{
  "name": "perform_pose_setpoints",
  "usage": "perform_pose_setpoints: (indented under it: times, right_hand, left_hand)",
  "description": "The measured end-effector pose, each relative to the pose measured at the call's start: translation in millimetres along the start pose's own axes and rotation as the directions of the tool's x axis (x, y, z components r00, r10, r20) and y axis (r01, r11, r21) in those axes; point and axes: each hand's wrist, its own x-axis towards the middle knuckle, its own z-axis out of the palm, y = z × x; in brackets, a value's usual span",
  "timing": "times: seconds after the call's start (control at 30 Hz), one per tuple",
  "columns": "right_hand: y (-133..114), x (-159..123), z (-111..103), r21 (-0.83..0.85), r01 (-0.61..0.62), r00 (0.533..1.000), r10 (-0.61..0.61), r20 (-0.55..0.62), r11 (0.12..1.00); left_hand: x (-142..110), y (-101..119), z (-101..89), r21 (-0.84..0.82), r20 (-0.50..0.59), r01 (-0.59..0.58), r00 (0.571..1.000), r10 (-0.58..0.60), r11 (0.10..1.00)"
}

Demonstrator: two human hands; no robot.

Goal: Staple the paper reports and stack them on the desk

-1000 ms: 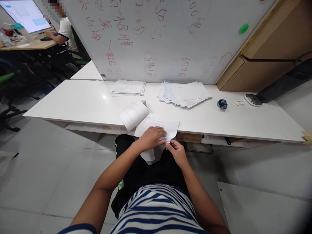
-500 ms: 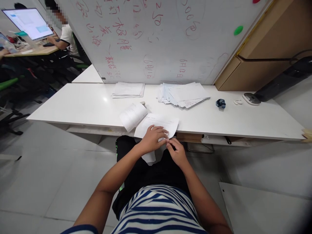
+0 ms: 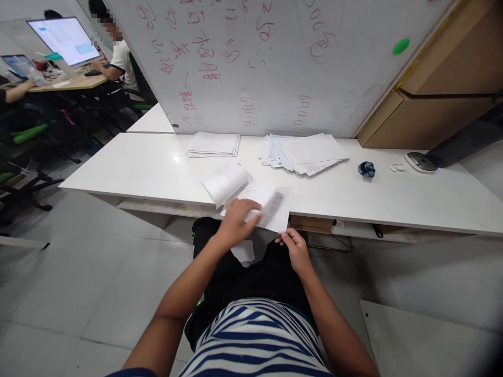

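A stack of printed papers (image 3: 280,214) lies at the front edge of the white desk, part of it hanging over the edge. My left hand (image 3: 238,222), a little blurred, has its thumb and fingers at the lower corner of a lifted sheet of paper (image 3: 264,198) that curves leftward. Beneath it, a printed page shows on the right. With thumb and fingertips, my right hand (image 3: 295,248) pinches the stack's near right corner. Left of the stack, a curled bundle of turned papers (image 3: 223,183) rests on the desk. Some white paper (image 3: 243,251) also shows between my knees.
Along the back of the white desk (image 3: 149,167) lie a paper stack (image 3: 215,144) and a fanned pile of papers (image 3: 308,152). A dark blue object (image 3: 367,169) and a mouse (image 3: 421,162) sit at right. Behind stand a whiteboard (image 3: 275,68) and cardboard boxes (image 3: 424,123).
My left hand has moved left off the stack's right corner, and a sheet has lifted and bent leftward with it. My right hand stays at the near right corner. The camera view has shifted slightly.
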Motion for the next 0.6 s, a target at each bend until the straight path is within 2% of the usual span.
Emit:
perform_pose_setpoints:
  times: [0.03,0.1,0.17,0.2,0.23,0.27,0.3,0.33,0.37,0.4,0.43,0.47,0.5,0.53,0.6]
  right_hand:
    - [3.4,0.2,0.2,0.046,-0.005,1.000,0.004,0.008,0.999]
    - [8.3,2.7,-0.1,0.159,-0.018,1.000,0.020,-0.011,0.987]
    - [8.1,9.1,-1.2,0.239,-0.051,0.997,0.063,-0.044,0.970]
    - [5.7,13.7,-1.8,0.247,-0.080,0.994,0.096,-0.053,0.966]
    - [2.0,18.8,-2.3,0.236,-0.116,0.989,0.134,-0.059,0.965]
    - [-2.7,23.9,-2.4,0.216,-0.154,0.983,0.170,-0.062,0.964]
    - [-7.8,28.5,-2.3,0.193,-0.184,0.978,0.198,-0.060,0.964]
    - [-12.9,32.1,-1.9,0.175,-0.205,0.975,0.217,-0.051,0.963]
    - [-17.5,34.2,-1.6,0.165,-0.220,0.973,0.229,-0.035,0.961]
    - [-21.2,34.6,-1.5,0.164,-0.232,0.972,0.236,-0.009,0.959]
    - [-23.7,33.2,-2.0,0.166,-0.246,0.969,0.245,0.025,0.955]
    - [-25.0,30.2,-3.4,0.165,-0.267,0.964,0.260,0.059,0.950]
    - [-25.2,26.0,-5.7,0.156,-0.294,0.955,0.282,0.094,0.943]
    - [-24.3,21.0,-8.8,0.140,-0.321,0.944,0.304,0.129,0.937]
    - [-20.4,10.5,-16.3,0.105,-0.352,0.925,0.329,0.188,0.930]
  left_hand:
    - [-5.1,8.0,7.7,0.051,0.075,-0.075,0.995,0.071,0.996]
    - [-17.6,15.8,19.7,0.082,0.108,-0.143,0.985,0.134,0.986]
    - [-32.4,10.3,27.3,-0.004,-0.028,-0.064,0.998,0.064,0.998]
    - [-39.7,3.0,30.0,-0.090,-0.136,0.021,0.990,-0.033,0.996]
    - [-46.2,-6.4,32.0,-0.198,-0.259,0.124,0.950,-0.174,0.972]
    - [-51.5,-17.1,33.4,-0.320,-0.367,0.225,0.866,-0.339,0.920]
    - [-55.3,-28.2,34.0,-0.452,-0.434,0.304,0.746,-0.505,0.838]
    - [-57.6,-38.9,33.4,-0.588,-0.432,0.357,0.620,-0.655,0.726]
    - [-58.7,-48.5,31.7,-0.710,-0.352,0.387,0.529,-0.773,0.588]
    - [-59.0,-56.5,29.0,-0.799,-0.215,0.409,0.491,-0.844,0.441]
    - [-59.0,-62.6,25.5,-0.848,-0.053,0.434,0.502,-0.863,0.304]
    - [-59.4,-66.6,21.7,-0.860,0.102,0.468,0.546,-0.832,0.202]
    - [-60.6,-68.7,18.3,-0.850,0.223,0.506,0.599,-0.769,0.148]
    - [-62.8,-68.9,15.6,-0.835,0.298,0.533,0.647,-0.702,0.138]
    - [-69.5,-65.1,14.1,-0.802,0.338,0.560,0.712,-0.616,0.207]
